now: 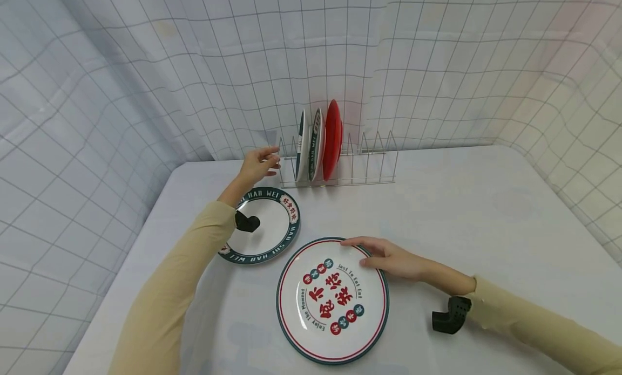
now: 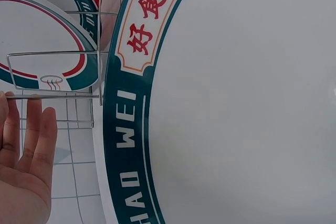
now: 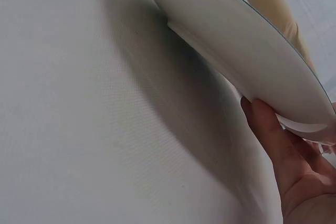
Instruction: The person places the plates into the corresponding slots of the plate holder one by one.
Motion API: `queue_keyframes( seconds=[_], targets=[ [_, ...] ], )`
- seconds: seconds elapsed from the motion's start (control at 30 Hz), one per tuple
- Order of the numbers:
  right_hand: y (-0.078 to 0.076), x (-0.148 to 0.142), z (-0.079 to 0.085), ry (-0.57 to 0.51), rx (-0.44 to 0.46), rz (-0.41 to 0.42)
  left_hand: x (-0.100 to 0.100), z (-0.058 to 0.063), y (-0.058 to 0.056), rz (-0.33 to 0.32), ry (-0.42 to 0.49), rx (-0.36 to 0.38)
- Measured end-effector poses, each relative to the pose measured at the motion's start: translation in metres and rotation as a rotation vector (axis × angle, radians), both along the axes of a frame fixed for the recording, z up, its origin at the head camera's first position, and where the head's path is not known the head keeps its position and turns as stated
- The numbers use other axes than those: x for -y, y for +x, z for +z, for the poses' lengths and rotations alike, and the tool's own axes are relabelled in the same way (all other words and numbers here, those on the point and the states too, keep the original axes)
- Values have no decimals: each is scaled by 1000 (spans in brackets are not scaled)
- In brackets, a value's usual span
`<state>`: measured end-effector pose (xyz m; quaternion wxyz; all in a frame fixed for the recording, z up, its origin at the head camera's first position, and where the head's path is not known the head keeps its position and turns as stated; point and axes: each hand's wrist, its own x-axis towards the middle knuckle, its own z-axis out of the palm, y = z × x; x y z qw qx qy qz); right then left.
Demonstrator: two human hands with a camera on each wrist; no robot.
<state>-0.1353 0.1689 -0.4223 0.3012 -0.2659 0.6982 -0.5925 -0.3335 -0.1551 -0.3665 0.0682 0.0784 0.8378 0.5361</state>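
A large white plate (image 1: 316, 278) with red characters and a green rim lies front centre. My right hand (image 1: 391, 259) grips its upper right edge; in the right wrist view a digit (image 3: 265, 121) presses against the white underside. Whether the plate's base is off the table cannot be told. My left hand (image 1: 259, 165) is at the left end of a wire dish rack (image 1: 369, 182), its fairly straight fingers (image 2: 44, 140) reaching the wire. Below that hand lies a green-rimmed plate (image 1: 264, 245), partly hidden by the left sleeve.
Upright in the rack's left half stand two green-rimmed plates (image 1: 316, 145) and a red plate (image 1: 332, 140). Behind the rack hangs a white checked curtain (image 1: 418, 94). Black wrist mounts (image 1: 452, 315) stick out from both sleeves. A white cloth (image 1: 461, 213) covers the table.
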Motion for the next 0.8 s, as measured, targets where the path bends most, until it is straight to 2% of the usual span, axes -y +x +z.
queue_keyframes(
  seconds=[0.1, 0.13, 0.57, 0.8],
  targets=[
    [2, -2, 1, 15, -2, -45, 0, 0, 0, 5, -5, 2],
    [2, -3, 1, 19, -4, -57, 1, -4, -3, 6, -5, -5],
    [4, -23, 12, 96, -104, -216, 1, -5, -3, 6, -9, -4],
    [0, -36, 22, 79, -74, -357, 1, -4, -4, -8, -7, -11]
  ],
)
